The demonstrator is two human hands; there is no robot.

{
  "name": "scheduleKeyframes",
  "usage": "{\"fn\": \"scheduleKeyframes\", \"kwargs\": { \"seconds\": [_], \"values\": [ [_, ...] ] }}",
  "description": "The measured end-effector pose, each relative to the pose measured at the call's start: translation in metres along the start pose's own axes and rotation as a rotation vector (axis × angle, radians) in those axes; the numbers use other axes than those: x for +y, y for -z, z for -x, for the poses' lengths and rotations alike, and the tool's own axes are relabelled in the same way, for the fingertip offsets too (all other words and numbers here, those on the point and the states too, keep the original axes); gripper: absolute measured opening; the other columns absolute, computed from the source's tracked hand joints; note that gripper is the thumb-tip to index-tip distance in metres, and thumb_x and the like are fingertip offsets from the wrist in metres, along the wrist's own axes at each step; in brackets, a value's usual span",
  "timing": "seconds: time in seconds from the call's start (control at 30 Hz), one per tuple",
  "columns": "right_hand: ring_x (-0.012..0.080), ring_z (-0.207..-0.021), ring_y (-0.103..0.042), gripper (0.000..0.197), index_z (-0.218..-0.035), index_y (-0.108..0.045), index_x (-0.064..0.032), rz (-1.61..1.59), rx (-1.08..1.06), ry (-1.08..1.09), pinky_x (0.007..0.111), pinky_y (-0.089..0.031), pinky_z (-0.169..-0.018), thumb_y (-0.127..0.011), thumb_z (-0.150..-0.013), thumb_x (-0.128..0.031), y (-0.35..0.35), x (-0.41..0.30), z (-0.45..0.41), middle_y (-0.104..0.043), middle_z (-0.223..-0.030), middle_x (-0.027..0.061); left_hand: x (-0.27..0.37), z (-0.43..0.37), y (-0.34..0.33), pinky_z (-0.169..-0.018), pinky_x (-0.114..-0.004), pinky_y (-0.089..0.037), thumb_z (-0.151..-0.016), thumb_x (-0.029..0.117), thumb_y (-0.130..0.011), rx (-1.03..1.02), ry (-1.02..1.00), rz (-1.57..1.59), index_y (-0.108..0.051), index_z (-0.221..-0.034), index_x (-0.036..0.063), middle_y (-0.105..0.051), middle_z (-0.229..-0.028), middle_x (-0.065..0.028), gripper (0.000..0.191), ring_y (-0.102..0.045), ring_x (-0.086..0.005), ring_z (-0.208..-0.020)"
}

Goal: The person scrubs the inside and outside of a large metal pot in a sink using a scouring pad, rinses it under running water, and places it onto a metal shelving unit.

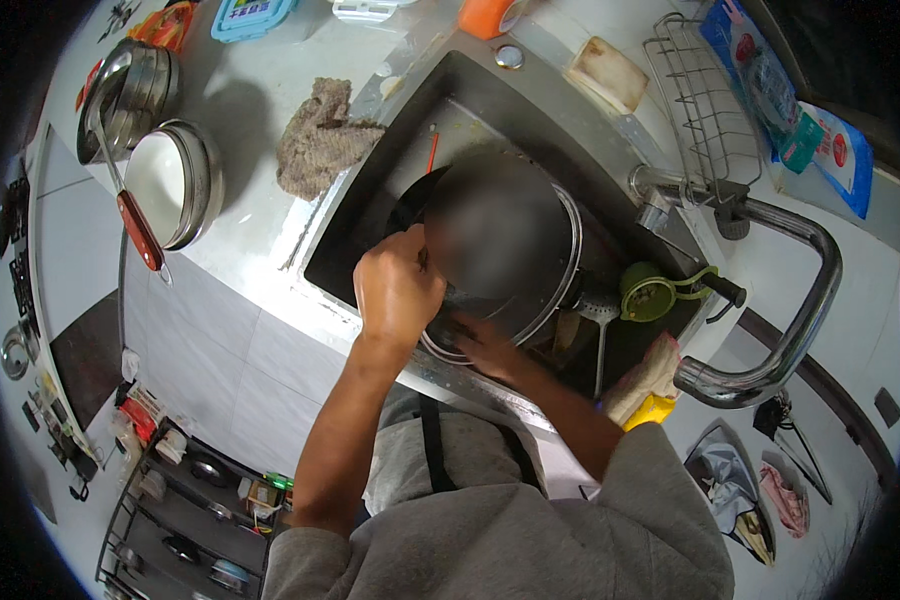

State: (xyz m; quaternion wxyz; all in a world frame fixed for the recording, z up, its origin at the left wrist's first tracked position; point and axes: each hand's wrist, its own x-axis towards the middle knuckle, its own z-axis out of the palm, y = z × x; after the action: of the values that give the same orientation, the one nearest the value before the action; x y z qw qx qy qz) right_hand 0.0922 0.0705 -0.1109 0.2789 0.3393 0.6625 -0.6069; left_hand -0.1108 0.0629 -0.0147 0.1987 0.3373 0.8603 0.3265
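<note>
A round dark pan or lid [502, 225], partly blurred, is tilted over the stainless steel sink [360, 202]. My left hand [401, 281] is closed on its near left edge; the gripped part is hidden by my fingers. My right hand [487, 346] is blurred, low beside the underside of the dark pan or lid, and its fingers are hard to make out. Beneath them lies a round metal vessel with a shiny rim [576, 240]. To the right in the sink are a perforated metal skimmer [598, 306] and a green plastic strainer cup [647, 292].
A chrome faucet [817, 262] arches at the right, below a wire rack [709, 105]. A brown cloth [322, 142] lies on the left counter, near stacked bowls [157, 184] and a red-handled utensil [139, 229]. A folded cloth [649, 375] hangs at the sink's near right edge.
</note>
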Motion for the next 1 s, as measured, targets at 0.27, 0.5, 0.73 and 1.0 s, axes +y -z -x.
{"fn": "scheduleKeyframes", "kwargs": {
  "seconds": [0.27,0.5,0.73,1.0],
  "values": [
    [0.0337,-0.122,-0.05,0.043,-0.123,-0.058,-0.0052,1.525,0.363,0.217,0.052,-0.04,-0.1,-0.054,-0.083,-0.02,0.123,0.048,-0.02,-0.051,-0.133,0.0158,0.011,-0.004,-0.007,-0.049,-0.032,-0.045,-0.082,0.009,-0.069,-0.036,-0.1,0.021,-0.067,-0.081,0.0018,-0.061,-0.065,-0.0162,0.008,-0.06,-0.0265,-0.052],
    [0.0349,-0.12,-0.051,0.048,-0.138,-0.042,-0.0095,0.012,0.108,0.074,0.043,-0.04,-0.101,-0.045,-0.095,-0.031,-0.009,0.0,-0.048,-0.05,-0.134,0.0212,0.0,-0.003,-0.021,-0.054,-0.035,-0.049,-0.081,0.016,-0.07,0.029,0.033,0.149,-0.069,-0.081,0.0051,-0.065,-0.068,-0.0144,0.011,-0.064,-0.0318,-0.061],
    [0.0337,-0.115,-0.053,0.041,-0.121,-0.053,-0.0026,0.846,0.157,-0.342,0.045,-0.043,-0.097,-0.06,-0.085,-0.022,0.067,0.062,-0.062,-0.054,-0.124,0.0195,-0.021,-0.023,-0.023,-0.053,-0.031,-0.045,-0.081,0.016,-0.071,-0.064,0.151,0.188,-0.067,-0.08,-0.0008,-0.062,-0.063,-0.0164,0.017,-0.061,-0.0248,-0.053],
    [0.044,-0.114,-0.051,0.048,-0.126,-0.051,-0.0023,0.235,0.891,0.1,0.049,-0.039,-0.098,-0.044,-0.093,-0.037,0.078,0.013,-0.158,-0.048,-0.131,0.0268,-0.077,-0.016,-0.047,-0.053,-0.027,-0.04,-0.083,0.018,-0.071,-0.069,0.254,0.351,-0.066,-0.081,-0.004,-0.058,-0.059,-0.0084,0.023,-0.049,-0.0095,-0.056]
  ]
}}
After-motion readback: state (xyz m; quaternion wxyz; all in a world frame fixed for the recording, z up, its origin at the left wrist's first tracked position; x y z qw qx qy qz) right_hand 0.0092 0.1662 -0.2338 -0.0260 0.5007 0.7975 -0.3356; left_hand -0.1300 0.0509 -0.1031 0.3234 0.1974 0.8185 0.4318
